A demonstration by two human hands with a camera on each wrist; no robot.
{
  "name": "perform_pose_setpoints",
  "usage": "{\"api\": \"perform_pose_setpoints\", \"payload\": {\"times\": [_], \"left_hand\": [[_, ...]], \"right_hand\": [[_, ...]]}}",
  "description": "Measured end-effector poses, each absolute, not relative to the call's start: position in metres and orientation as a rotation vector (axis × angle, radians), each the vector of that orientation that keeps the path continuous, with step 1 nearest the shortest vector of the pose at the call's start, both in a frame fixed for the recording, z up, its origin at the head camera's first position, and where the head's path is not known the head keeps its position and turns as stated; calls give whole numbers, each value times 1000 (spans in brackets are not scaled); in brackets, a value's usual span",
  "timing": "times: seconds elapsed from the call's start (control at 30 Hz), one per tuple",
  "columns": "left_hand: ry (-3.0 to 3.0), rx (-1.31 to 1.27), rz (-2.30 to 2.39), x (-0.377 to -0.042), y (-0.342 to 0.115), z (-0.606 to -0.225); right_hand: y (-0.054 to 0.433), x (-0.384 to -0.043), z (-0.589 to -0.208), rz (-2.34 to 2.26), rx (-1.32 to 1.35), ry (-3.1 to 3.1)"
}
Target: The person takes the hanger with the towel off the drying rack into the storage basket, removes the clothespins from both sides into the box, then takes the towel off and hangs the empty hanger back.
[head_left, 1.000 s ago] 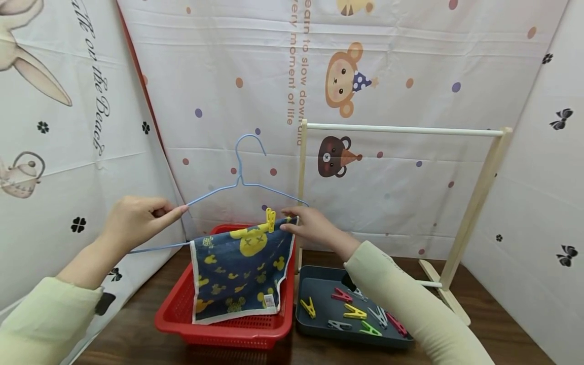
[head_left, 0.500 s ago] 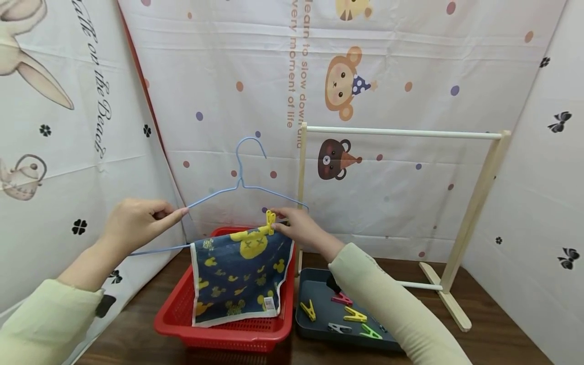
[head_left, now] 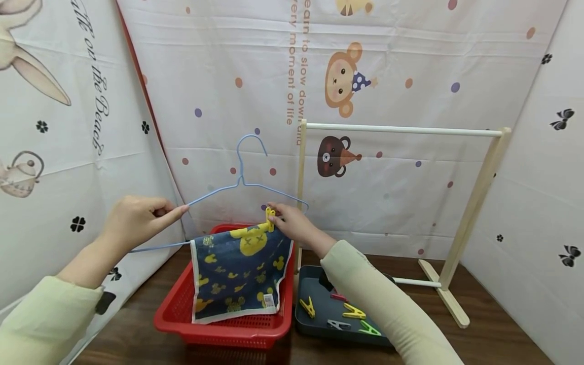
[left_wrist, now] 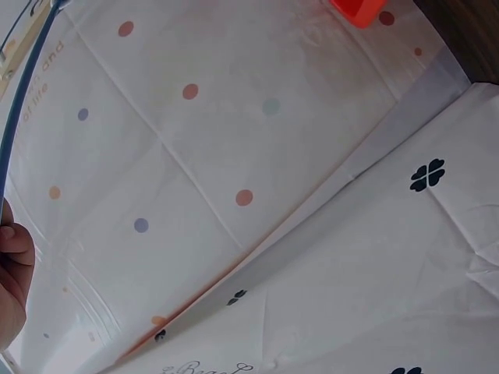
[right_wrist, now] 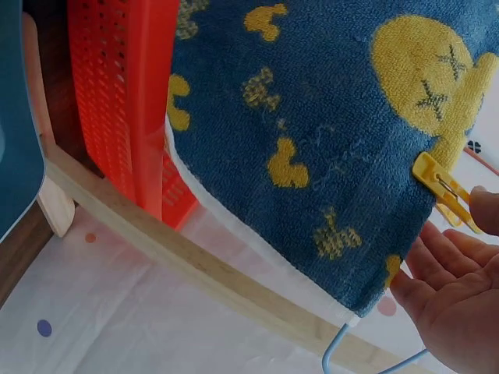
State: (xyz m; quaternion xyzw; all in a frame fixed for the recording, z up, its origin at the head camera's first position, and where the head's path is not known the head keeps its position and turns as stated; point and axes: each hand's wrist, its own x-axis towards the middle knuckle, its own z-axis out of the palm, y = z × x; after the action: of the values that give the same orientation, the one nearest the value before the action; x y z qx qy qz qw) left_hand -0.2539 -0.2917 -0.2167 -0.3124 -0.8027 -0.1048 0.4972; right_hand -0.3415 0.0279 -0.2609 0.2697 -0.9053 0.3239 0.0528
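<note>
Mid-frame, right hand [head_left: 294,221] pinches yellow clip [head_left: 270,219] over towel [head_left: 242,274]; left hand [head_left: 143,218], frame left, pinches hanger [head_left: 241,179]: best brace it steady.

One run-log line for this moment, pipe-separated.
left hand: pinches hanger | right hand: pinches yellow peg | towel: draped over hanger, peg clipped on | hanger: not on rack

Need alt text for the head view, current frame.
A person's left hand holds a blue wire hanger draped with a navy towel; the right hand pinches a yellow clothespin on the towel's top edge. Below is a red basket; right of it, a dark tray of clothespins and a wooden rack.
</note>
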Motion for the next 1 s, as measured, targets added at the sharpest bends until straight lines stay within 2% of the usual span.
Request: {"api": "perform_pose_setpoints", "payload": {"times": [1.0], "left_hand": [[-1949,-760,-243,-259,-288,-218]], "right_hand": [[27,-339,-265,991,851,-2565]]}}
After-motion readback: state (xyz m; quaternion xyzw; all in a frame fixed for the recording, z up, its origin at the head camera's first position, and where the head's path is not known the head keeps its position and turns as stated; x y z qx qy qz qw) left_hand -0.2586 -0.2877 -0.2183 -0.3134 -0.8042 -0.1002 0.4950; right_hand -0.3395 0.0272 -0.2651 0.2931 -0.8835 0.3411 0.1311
